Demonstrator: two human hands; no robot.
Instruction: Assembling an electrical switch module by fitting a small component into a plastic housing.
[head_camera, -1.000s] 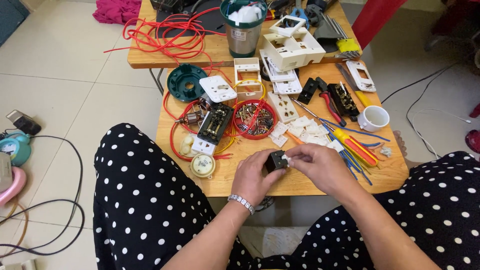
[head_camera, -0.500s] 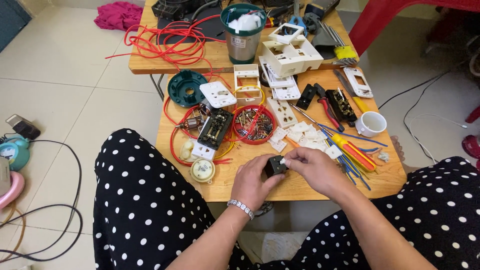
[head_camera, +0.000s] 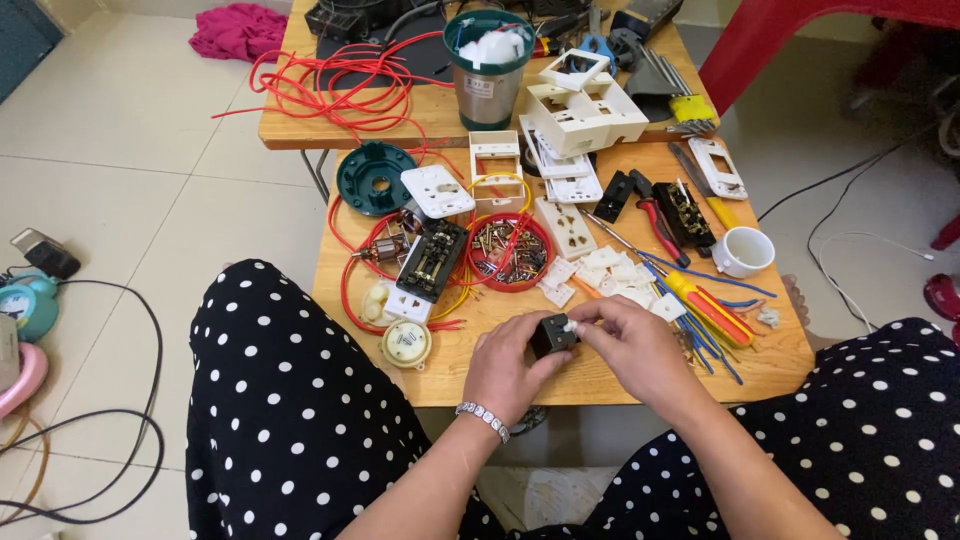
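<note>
The small black block sat at the low wooden table's near edge, cupped by the left hand. The right hand pinched a white piece at its upper right corner.

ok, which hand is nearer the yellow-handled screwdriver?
Right. The right hand sits just left of the yellow-handled screwdriver, close to its handle. The left hand is farther left, beyond the small black part.

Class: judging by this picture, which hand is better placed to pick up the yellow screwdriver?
Probably the right hand: the yellow screwdriver lies just beside it, while the left hand cradles the small black part.
</note>
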